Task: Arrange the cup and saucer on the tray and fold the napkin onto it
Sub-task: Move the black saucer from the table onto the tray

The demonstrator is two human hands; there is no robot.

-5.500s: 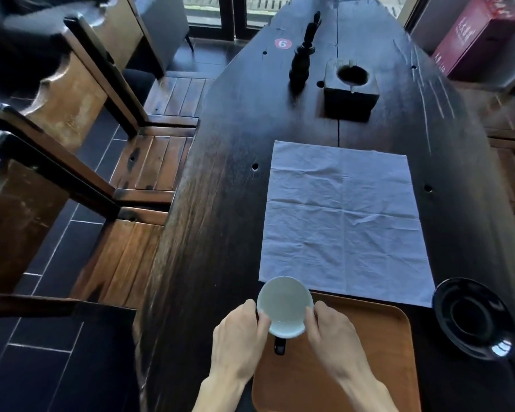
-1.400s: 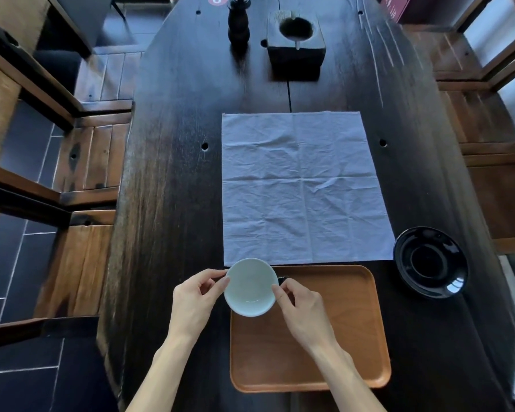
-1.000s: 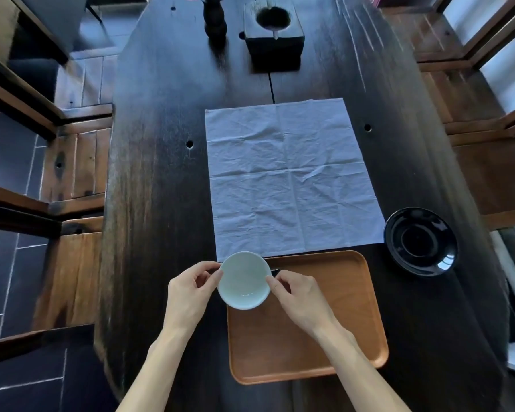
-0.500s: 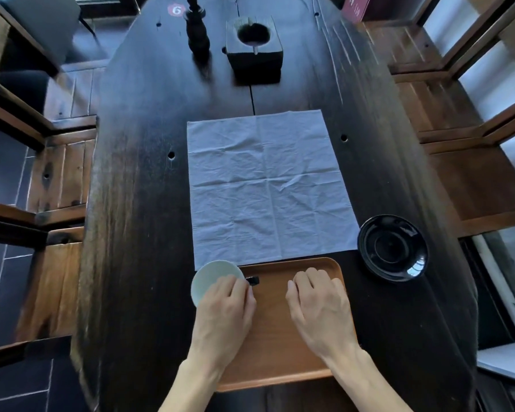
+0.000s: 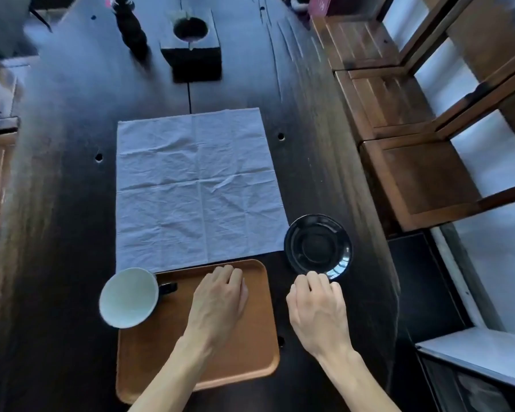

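The right hand (image 5: 317,310) reaches toward the black saucer (image 5: 318,246), its loosely curled fingertips (image 5: 311,276) at the saucer's near rim; whether they already touch it cannot be told, and they hold nothing. The left hand (image 5: 220,298) rests over the wooden tray (image 5: 250,361), fingers relaxed and empty.

The saucer sits on the dark table (image 5: 57,203) just off the tray's far right corner, close to the table's right edge. The pale cup (image 5: 128,297) stands at the tray's far left corner, overhanging the rim, its dark handle pointing across the tray. The white napkin (image 5: 197,185) lies flat and unfolded along the tray's far edge, its near hem touching or just overlapping that edge.

The glossy saucer looks slippery: a fingertip pinch at one rim could let it tip, or skid toward the right table edge. Dragging it over the raised tray rim could catch and jolt it. The cup, perched at the corner, could tilt if the tray is nudged. The napkin hem could get trapped beneath the saucer.
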